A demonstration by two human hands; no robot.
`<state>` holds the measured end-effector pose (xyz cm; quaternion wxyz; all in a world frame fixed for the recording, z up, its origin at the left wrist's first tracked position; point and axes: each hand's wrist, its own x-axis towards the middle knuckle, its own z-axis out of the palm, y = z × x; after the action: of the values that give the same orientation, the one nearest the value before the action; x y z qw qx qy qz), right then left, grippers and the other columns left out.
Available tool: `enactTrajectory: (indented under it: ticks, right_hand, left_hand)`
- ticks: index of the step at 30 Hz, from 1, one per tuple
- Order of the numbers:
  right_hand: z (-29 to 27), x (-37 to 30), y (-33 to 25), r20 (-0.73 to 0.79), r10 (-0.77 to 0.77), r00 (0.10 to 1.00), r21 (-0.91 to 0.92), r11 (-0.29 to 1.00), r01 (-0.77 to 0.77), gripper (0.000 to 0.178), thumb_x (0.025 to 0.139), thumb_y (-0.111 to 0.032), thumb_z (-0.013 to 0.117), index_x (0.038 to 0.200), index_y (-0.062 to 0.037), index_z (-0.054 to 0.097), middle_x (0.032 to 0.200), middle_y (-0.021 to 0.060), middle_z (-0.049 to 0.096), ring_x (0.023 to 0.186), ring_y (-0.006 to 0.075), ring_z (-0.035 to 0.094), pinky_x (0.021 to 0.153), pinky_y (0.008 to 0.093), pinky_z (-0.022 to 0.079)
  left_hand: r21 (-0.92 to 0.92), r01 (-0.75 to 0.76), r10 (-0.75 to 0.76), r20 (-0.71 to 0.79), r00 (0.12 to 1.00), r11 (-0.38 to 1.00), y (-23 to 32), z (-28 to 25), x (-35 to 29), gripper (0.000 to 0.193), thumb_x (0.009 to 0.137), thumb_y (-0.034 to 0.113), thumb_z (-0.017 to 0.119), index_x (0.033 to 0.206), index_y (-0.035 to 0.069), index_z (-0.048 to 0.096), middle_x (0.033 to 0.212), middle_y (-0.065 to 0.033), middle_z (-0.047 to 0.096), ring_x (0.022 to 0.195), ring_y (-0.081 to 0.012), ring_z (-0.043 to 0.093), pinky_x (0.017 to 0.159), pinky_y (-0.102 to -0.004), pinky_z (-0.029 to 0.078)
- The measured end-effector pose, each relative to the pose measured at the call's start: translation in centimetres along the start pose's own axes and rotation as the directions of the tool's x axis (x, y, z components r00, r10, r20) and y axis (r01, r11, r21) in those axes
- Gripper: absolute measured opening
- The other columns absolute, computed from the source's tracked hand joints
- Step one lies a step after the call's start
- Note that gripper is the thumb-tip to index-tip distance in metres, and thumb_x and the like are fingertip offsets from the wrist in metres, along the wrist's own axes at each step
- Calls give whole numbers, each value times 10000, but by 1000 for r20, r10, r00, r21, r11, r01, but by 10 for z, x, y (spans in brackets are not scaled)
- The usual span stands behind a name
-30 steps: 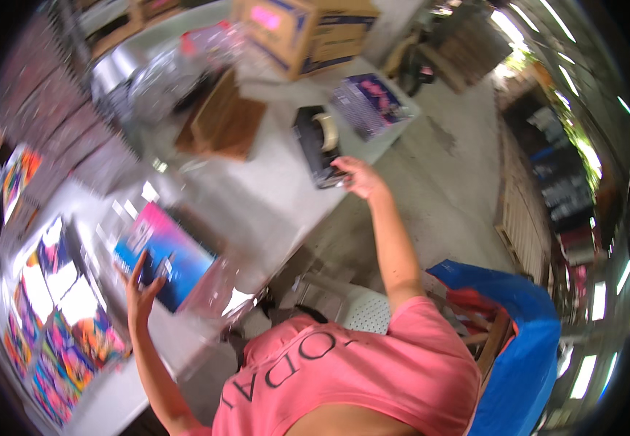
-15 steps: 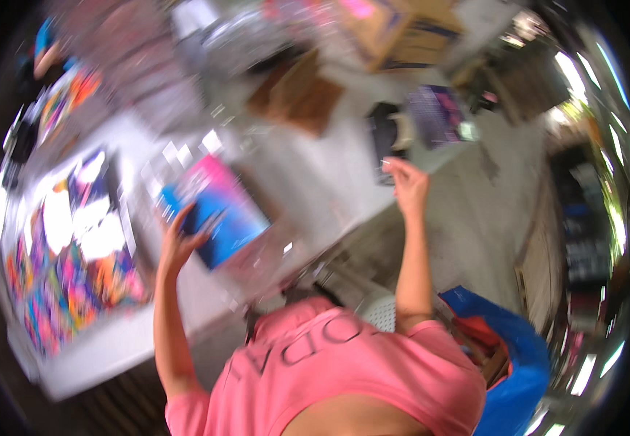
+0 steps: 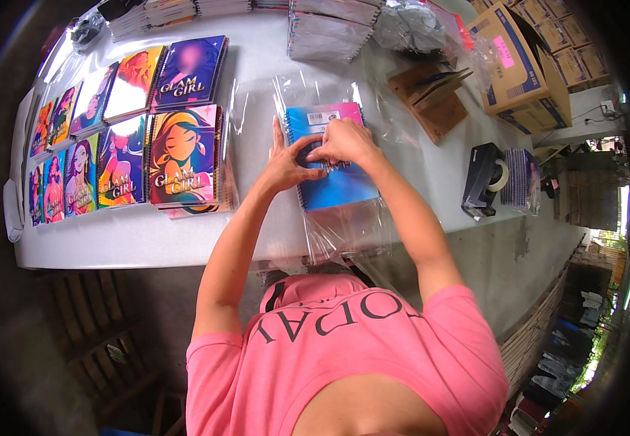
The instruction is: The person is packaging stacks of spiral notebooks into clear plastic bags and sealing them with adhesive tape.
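A spiral notebook (image 3: 340, 192) with a blue and pink cover lies in front of me, inside a clear plastic sleeve (image 3: 344, 234) that extends past its near and far ends. My left hand (image 3: 289, 158) rests at the notebook's left edge, thumb and fingers apart, holding nothing. Over the middle of the cover, my right hand (image 3: 347, 143) is closed, its fingers bent down and fingertips together against the surface. Whatever is under those fingertips is hidden. Near the cover's far end, a white label (image 3: 322, 117) shows.
Rows of colourful notebooks (image 3: 183, 156) lie on the white table (image 3: 126, 243) at left. A black tape dispenser (image 3: 480, 178) and a notebook stack (image 3: 519, 182) stand at right. Beyond are a brown wooden stand (image 3: 431, 102), a cardboard box (image 3: 518, 69) and stacked notebooks (image 3: 329, 29).
My right hand has moved from beside the tape dispenser leftward onto the blue and pink notebook. The left hand stays at that notebook's left side. The view has turned and sharpened.
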<state>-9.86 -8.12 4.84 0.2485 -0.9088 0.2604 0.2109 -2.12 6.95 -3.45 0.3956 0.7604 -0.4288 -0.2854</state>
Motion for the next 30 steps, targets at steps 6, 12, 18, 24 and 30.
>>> enactTrajectory:
  ticks: [6,12,18,24,30]
  right_hand:
    - [-11,-23,84,-143,213,966,85,976,-203,789,583,-581,787,1087,0,612,1004,204,655,937,320,640,800,406,500]
    - [53,-58,66,-439,-55,897,797,436,417,979,683,-435,794,1384,36,300,1349,215,415,1257,275,401,1037,364,336]
    - [46,-88,57,-664,-114,739,695,271,666,1010,652,-223,845,1427,-9,233,1323,146,433,1234,223,410,1021,353,363]
    - [57,-98,40,-699,-202,687,674,137,726,1075,558,-236,892,1410,-27,271,1371,107,424,1244,206,419,1051,356,335]
    - [48,-112,40,-693,-204,691,667,182,723,1266,470,-339,910,1458,-44,176,1509,140,208,1384,249,227,1119,387,222]
  left_hand:
    - [-271,-3,-38,-146,989,963,-6,3,-11,1136,542,392,863,1448,121,235,1453,-286,221,1311,-382,351,1065,-436,320]
    - [-833,-1,-182,-122,976,553,44,14,-35,1371,558,347,877,1444,15,-114,1426,-227,274,1285,-311,362,1061,-383,320]
    - [-531,-495,216,-502,838,688,70,12,-87,1374,525,322,878,1466,78,-93,1513,-184,85,1363,-303,232,1109,-418,227]
    - [-235,-400,223,-542,811,886,68,12,-96,1323,463,305,900,1464,74,65,1448,-188,266,1297,-298,340,1078,-425,285]
    - [-377,-449,231,-499,836,810,90,-14,-95,1384,440,363,900,1480,80,32,1376,-214,350,1239,-305,395,1022,-423,346]
